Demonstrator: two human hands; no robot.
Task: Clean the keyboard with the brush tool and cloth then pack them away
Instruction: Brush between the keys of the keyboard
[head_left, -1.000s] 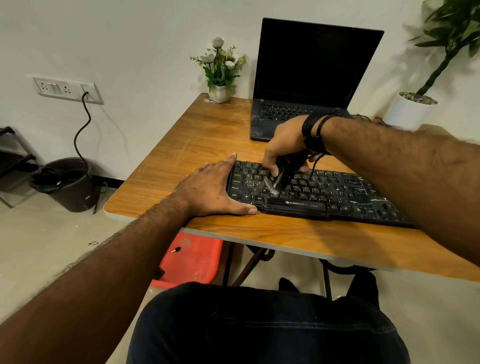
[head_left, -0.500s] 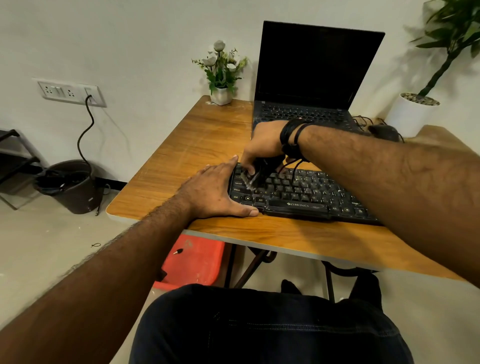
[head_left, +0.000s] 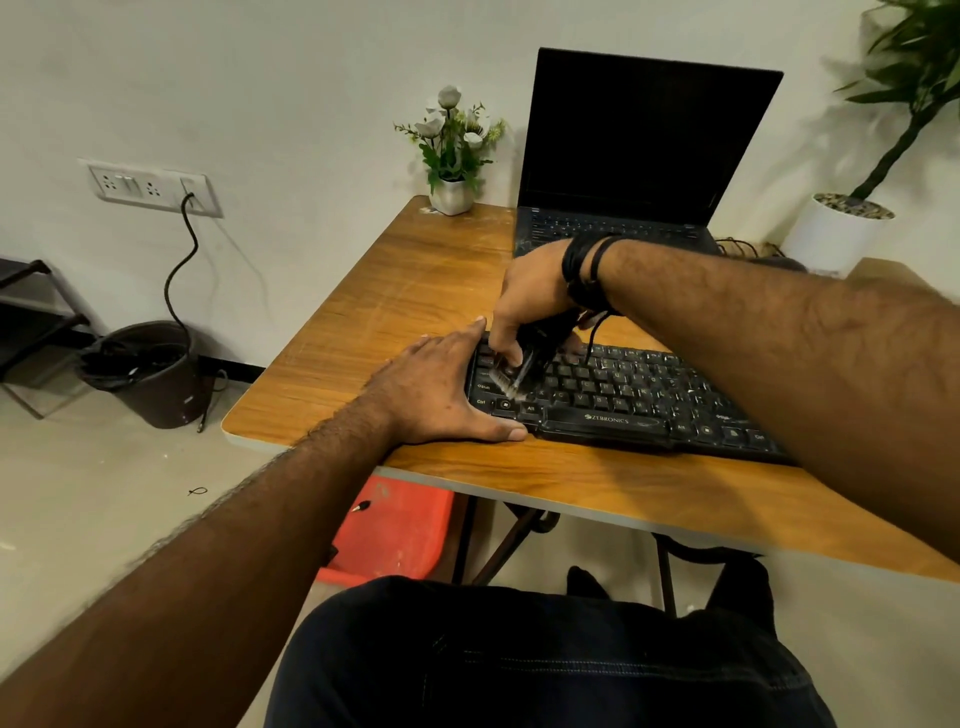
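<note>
Left hand lying flat, fingers straight, pressing keyboard edge so it is not sliding on worktop. Right hand gripping brush tool, bristles touching left keys.

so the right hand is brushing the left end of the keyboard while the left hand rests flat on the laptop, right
Not quite. The head view shows the left hand resting flat on the table against the left end of the keyboard, not on the laptop, which stands farther back. The rest holds: the right hand works the brush tool over the keyboard's left end.
</note>
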